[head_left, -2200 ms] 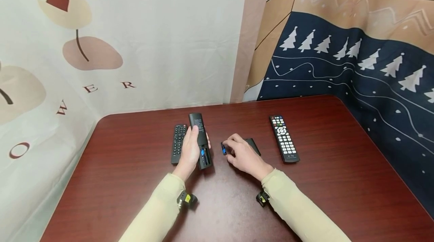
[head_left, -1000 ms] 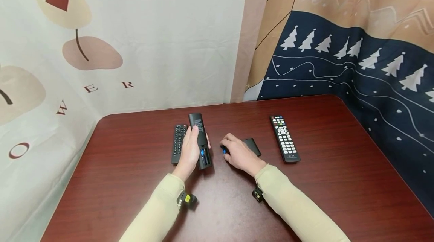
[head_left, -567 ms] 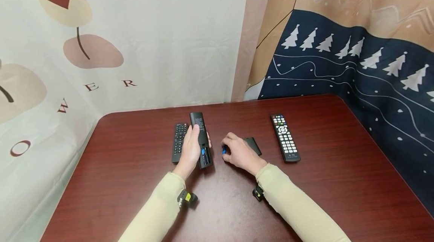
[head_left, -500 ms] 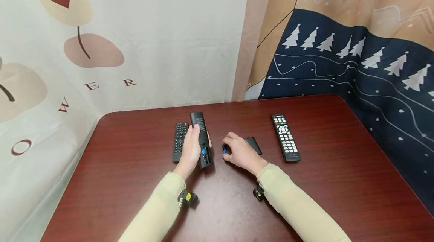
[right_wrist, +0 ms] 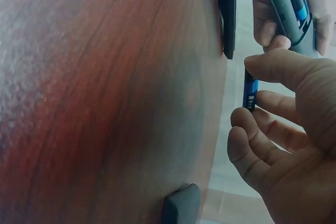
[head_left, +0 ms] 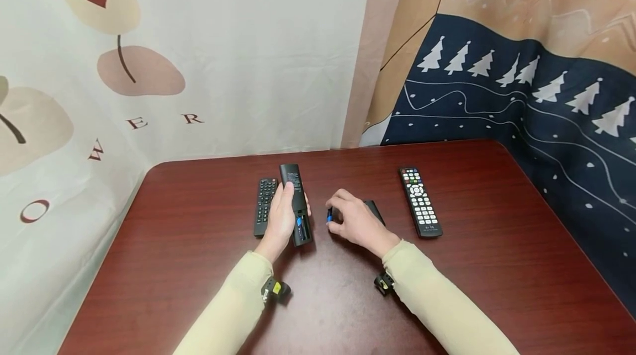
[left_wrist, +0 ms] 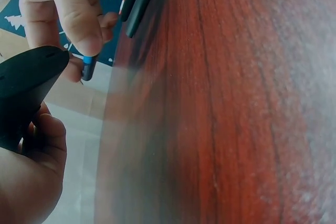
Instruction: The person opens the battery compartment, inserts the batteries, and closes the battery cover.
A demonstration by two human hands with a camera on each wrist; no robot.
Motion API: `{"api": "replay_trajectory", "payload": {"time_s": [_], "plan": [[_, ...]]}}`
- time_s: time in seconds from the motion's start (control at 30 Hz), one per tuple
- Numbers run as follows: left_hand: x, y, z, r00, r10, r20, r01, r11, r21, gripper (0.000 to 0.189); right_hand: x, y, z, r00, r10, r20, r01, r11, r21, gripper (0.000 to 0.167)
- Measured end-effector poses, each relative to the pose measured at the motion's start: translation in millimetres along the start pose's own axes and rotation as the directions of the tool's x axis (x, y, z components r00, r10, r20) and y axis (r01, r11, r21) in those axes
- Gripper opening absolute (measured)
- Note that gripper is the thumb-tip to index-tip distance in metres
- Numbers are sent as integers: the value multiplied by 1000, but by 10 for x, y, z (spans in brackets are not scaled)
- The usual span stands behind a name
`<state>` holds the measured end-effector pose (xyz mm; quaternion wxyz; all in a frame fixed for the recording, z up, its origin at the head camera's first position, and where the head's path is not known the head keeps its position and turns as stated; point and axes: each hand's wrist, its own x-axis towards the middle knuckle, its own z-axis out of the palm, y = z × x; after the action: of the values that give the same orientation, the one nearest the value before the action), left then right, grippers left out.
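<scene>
My left hand (head_left: 280,223) grips a black remote control (head_left: 297,197) tilted above the table, its back turned up. The remote's battery compartment is uncovered, and a blue-and-black battery (head_left: 299,224) lies inside it. To the right, my right hand (head_left: 359,222) pinches another small blue-and-black battery (right_wrist: 251,90) by its ends between thumb and fingertips. In the left wrist view this battery (left_wrist: 89,68) appears just beyond the held remote's end. A flat black piece like a battery cover (head_left: 375,211) lies on the table, partly hidden behind the right hand.
A second black remote (head_left: 264,206) lies buttons up beside the left hand, partly covered by it. Farther right, a longer remote with white buttons (head_left: 420,203) lies on the dark red wooden table (head_left: 497,233). Printed curtains (head_left: 258,68) hang behind the table's far edge.
My right hand first shifted slightly left with its fingers closing over the battery, then rose a little, and the battery shows more upright between the fingertips. My left hand keeps its hold on the remote.
</scene>
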<state>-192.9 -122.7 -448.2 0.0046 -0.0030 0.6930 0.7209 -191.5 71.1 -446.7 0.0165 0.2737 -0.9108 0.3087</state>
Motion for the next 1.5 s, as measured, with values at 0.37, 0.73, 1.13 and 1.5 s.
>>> {"api": "replay_trajectory", "payload": {"time_s": [0.37,0.73,1.13,1.5], "plan": [[23,5,11,1000,-11,0,11,1000,4,45,-53,-27,-34,993,-105,-61,108,993,53,30],[25,-11,13,999,-36,-2,36,999,12,50,-99,-141,-62,972,-204,-113,215,972,94,30],[43,-22,33,1000,-13,6,13,1000,8,45,-100,-204,-59,966,-235,-103,250,954,168,33],[51,-37,59,1000,11,-1,-11,1000,-27,43,-110,-203,-14,958,-265,-112,283,940,193,34]]}}
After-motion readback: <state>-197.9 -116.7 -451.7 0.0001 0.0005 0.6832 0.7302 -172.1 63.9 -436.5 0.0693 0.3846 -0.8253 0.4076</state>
